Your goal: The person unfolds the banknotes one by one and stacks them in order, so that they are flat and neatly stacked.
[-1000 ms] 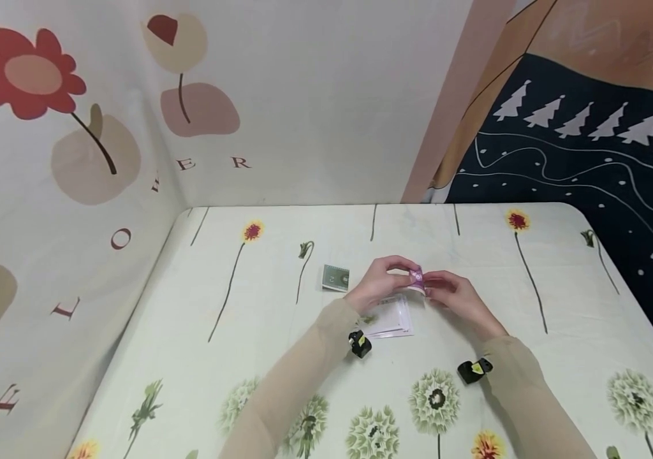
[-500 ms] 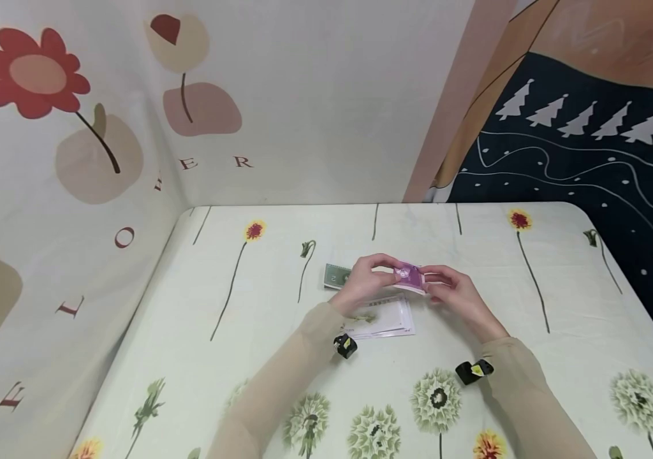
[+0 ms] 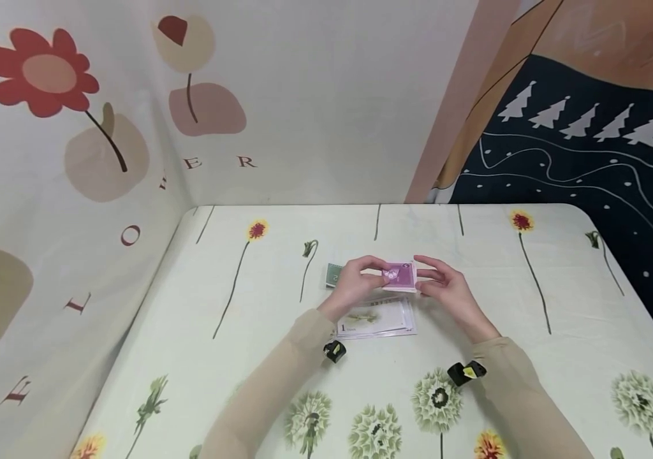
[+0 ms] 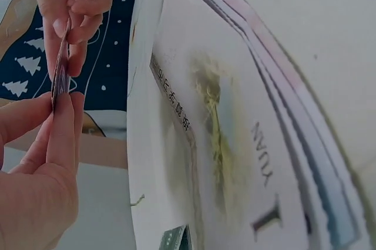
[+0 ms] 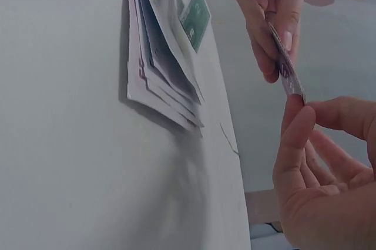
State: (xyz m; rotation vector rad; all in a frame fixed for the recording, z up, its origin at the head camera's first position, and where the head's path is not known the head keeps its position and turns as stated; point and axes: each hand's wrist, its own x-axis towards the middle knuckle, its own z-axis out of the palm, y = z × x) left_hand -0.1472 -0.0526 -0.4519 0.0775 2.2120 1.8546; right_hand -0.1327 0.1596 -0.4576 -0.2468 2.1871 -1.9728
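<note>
In the head view a small folded purple banknote (image 3: 400,276), printed with a 5, is held above the table. My left hand (image 3: 356,284) pinches its left side between thumb and fingers. My right hand (image 3: 444,289) has thumb and fingertips at its right edge, one finger raised. The right wrist view shows the note's end (image 5: 292,80) between that hand's fingertips. Below lies a loose stack of pale banknotes (image 3: 374,317), the top one marked 1 YUAN. A folded green banknote (image 3: 333,275) with a 2 sits behind my left hand, partly hidden.
The table wears a white flower-printed cloth (image 3: 280,357). A pale curtain (image 3: 315,115) hangs behind and to the left, and a dark tree-patterned cloth (image 3: 585,166) at the right. Each wrist carries a small black camera, such as the left one (image 3: 335,351).
The purple banknote has turned from edge-on to face up and shifted left with my left hand. My right hand has followed slightly left, and one of its fingers has lifted.
</note>
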